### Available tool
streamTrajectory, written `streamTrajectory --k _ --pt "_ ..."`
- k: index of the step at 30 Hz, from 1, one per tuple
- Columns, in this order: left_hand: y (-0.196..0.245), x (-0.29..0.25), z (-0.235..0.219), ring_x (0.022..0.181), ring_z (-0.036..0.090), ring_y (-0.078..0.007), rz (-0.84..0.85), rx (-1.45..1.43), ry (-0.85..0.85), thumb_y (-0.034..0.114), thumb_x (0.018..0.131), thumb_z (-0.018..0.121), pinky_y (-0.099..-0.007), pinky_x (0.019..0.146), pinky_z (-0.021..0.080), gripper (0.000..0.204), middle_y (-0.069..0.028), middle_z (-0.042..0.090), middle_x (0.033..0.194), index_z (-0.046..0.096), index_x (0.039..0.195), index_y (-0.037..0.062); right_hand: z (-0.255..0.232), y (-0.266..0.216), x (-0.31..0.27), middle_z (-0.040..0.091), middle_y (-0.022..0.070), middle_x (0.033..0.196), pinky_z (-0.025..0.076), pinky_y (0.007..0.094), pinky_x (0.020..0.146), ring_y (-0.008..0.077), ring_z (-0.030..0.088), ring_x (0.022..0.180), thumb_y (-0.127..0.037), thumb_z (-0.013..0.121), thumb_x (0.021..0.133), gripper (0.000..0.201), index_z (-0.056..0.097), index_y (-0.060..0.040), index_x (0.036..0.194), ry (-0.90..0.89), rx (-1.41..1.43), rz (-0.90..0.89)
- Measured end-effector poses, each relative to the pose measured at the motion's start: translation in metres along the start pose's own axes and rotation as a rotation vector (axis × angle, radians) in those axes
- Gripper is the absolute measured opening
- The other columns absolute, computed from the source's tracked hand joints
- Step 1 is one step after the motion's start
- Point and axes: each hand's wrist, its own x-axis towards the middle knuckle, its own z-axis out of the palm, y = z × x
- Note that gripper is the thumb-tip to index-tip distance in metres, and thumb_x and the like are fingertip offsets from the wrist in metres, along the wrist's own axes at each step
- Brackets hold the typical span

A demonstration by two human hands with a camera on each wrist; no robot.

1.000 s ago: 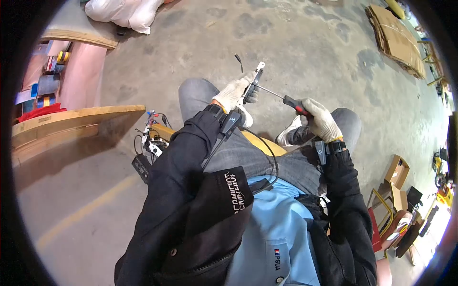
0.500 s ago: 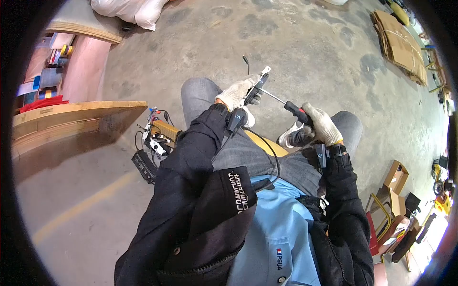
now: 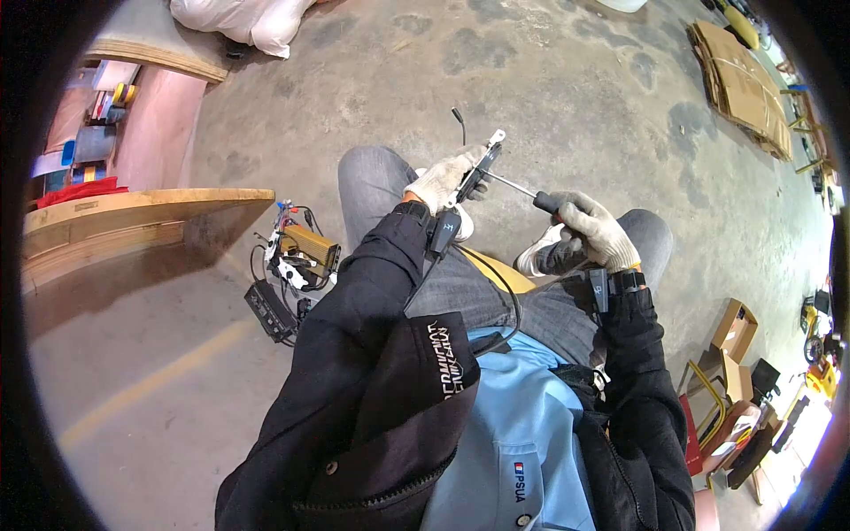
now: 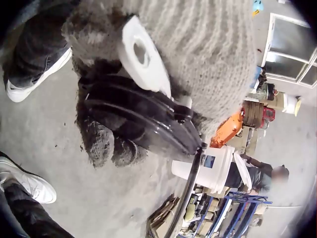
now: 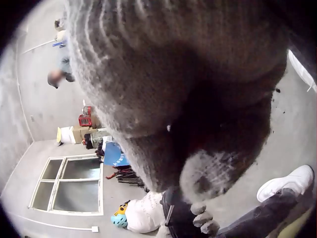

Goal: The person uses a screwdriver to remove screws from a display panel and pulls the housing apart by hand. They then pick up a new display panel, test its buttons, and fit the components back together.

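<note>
My gloved left hand (image 3: 440, 180) grips a curved, glossy black part (image 3: 479, 173) with a white bracket, held out above my lap. In the left wrist view the bracket's white end (image 4: 156, 74) shows a hole, and a black cable (image 4: 185, 198) runs from the part's other end. My gloved right hand (image 3: 600, 232) holds a screwdriver (image 3: 546, 203) by its dark handle. The shank reaches left, with its tip right at the black part. In the right wrist view the glove (image 5: 133, 74) covers most of the handle.
On the floor to my left lie a gold box (image 3: 308, 243) with wires and white brackets, and a black box (image 3: 270, 310). A wooden board edge (image 3: 150, 202) stands beyond them. Flattened cardboard (image 3: 739, 88) lies far right, an open carton (image 3: 735, 332) nearer. My shoes and legs are below the hands.
The screwdriver has stayed against the part while my right hand turned; its red patch has gone out of sight under the fingers. The part and left hand have shifted slightly right and down in view.
</note>
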Motion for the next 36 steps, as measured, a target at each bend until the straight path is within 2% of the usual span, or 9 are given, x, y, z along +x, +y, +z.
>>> streamTrajectory --k 4,8,16,20,22,25,29,31,36 --pt "0.001 -0.001 0.002 0.083 0.072 -0.0166 0.024 0.012 -0.006 0.047 0.108 0.058 -0.0327 0.079 0.062 0.048 -0.0075 0.073 0.106 0.060 0.138 0.0098 -0.005 -0.009 -0.002 0.059 -0.0005 0.078 0.035 0.0236 0.045 0.0066 0.048 0.053 -0.050 0.052 0.109 0.055 0.067 -0.0009 0.127 -0.009 0.025 0.141" --pt "0.001 -0.003 0.002 0.084 0.071 -0.0163 0.062 0.025 0.001 0.047 0.108 0.058 -0.0328 0.079 0.062 0.049 -0.0070 0.072 0.106 0.059 0.140 0.0097 0.004 -0.013 -0.005 0.059 -0.0001 0.072 0.034 0.0234 0.044 0.0072 0.043 0.048 -0.051 0.050 0.109 0.055 0.068 -0.0013 0.124 0.125 0.002 0.143" --pt "-0.002 0.002 0.002 0.082 0.071 -0.0154 0.059 0.014 0.078 0.047 0.107 0.059 -0.0318 0.075 0.062 0.045 -0.0057 0.071 0.100 0.065 0.130 0.0089 -0.020 0.017 0.016 0.065 0.0062 0.112 0.047 0.0257 0.082 0.0119 0.059 0.095 -0.025 0.069 0.101 0.049 0.060 0.0033 0.139 -0.025 0.082 -0.124" --pt "-0.004 0.003 0.003 0.081 0.071 -0.0152 0.072 -0.008 0.077 0.048 0.107 0.060 -0.0318 0.074 0.062 0.044 -0.0052 0.071 0.098 0.065 0.127 0.0092 -0.008 0.013 0.013 0.066 0.0069 0.110 0.048 0.0249 0.074 0.0118 0.059 0.088 -0.028 0.066 0.103 0.048 0.060 0.0027 0.140 0.059 0.079 -0.099" --pt "-0.003 0.001 0.004 0.081 0.071 -0.0155 0.076 0.011 0.082 0.049 0.107 0.060 -0.0316 0.074 0.061 0.045 -0.0052 0.071 0.099 0.065 0.127 0.0092 0.000 0.005 0.008 0.067 0.0079 0.110 0.048 0.0253 0.066 0.0114 0.060 0.083 -0.029 0.063 0.104 0.047 0.061 0.0029 0.138 0.144 0.282 0.008" --pt "-0.001 -0.002 0.005 0.081 0.071 -0.0156 0.073 0.019 0.087 0.050 0.106 0.060 -0.0318 0.075 0.061 0.047 -0.0054 0.071 0.098 0.065 0.128 0.0091 -0.015 -0.006 0.004 0.067 0.0074 0.109 0.046 0.0260 0.059 0.0109 0.060 0.080 -0.031 0.061 0.106 0.045 0.061 0.0025 0.136 0.043 0.101 0.175" --pt "0.001 -0.003 0.006 0.082 0.070 -0.0156 0.076 0.023 0.090 0.050 0.106 0.061 -0.0319 0.076 0.061 0.048 -0.0061 0.072 0.099 0.065 0.130 0.0091 -0.017 0.003 0.011 0.067 0.0067 0.108 0.047 0.0262 0.063 0.0102 0.060 0.082 -0.028 0.064 0.104 0.043 0.061 0.0021 0.135 0.009 0.128 0.073" --pt "0.000 -0.002 0.005 0.083 0.070 -0.0155 0.071 -0.008 0.089 0.050 0.106 0.062 -0.0320 0.076 0.061 0.049 -0.0065 0.072 0.100 0.065 0.132 0.0089 -0.018 0.017 0.019 0.067 0.0068 0.108 0.049 0.0254 0.070 0.0109 0.060 0.084 -0.025 0.068 0.102 0.043 0.061 0.0018 0.135 0.131 0.139 -0.102" --pt "-0.004 0.002 0.005 0.083 0.070 -0.0151 0.053 0.013 0.097 0.049 0.106 0.062 -0.0316 0.075 0.060 0.051 -0.0066 0.072 0.101 0.064 0.136 0.0086 -0.003 0.006 0.013 0.068 0.0078 0.109 0.050 0.0254 0.075 0.0122 0.061 0.085 -0.027 0.068 0.102 0.042 0.063 0.0007 0.134 0.206 0.269 -0.125"
